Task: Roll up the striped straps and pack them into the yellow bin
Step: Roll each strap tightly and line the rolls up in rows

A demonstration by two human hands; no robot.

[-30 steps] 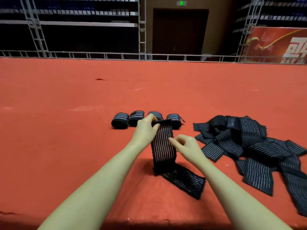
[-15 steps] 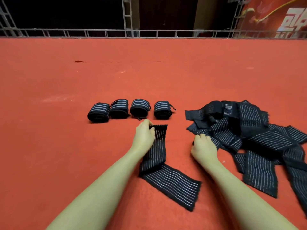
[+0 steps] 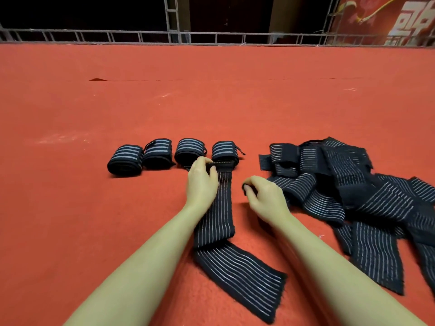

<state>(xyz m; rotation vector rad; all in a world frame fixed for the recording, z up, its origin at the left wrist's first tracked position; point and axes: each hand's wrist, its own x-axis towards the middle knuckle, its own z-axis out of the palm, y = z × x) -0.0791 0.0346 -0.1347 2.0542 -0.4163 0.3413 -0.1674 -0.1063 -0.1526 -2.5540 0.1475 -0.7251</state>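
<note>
Since half a second ago, the left hand (image 3: 202, 182) has carried the far end of the flat strap (image 3: 217, 209) forward until it almost touches the row of rolled straps, and the right hand (image 3: 264, 196) has slid away from the loose pile towards the strap.

Everything lies on a red carpet (image 3: 70, 208). Taking the flat strap as the landmark, and moving left to right: beyond it and to its left, four rolled straps (image 3: 174, 154) (dark with pale stripes) stand side by side in a row. The left hand rests on the strap's left edge, thumb and fingers pinched shut on its far end, just in front of the rightmost roll. The strap runs back from there towards the person, kinks, and angles off to the right between the two forearms. Just right of the strap, the right hand hovers with curled fingers around something small and dark; whether it truly grips it cannot be told. Farther right, a loose heap of unrolled straps (image 3: 353, 189) sprawls across the carpet. No yellow bin appears in view.
</note>
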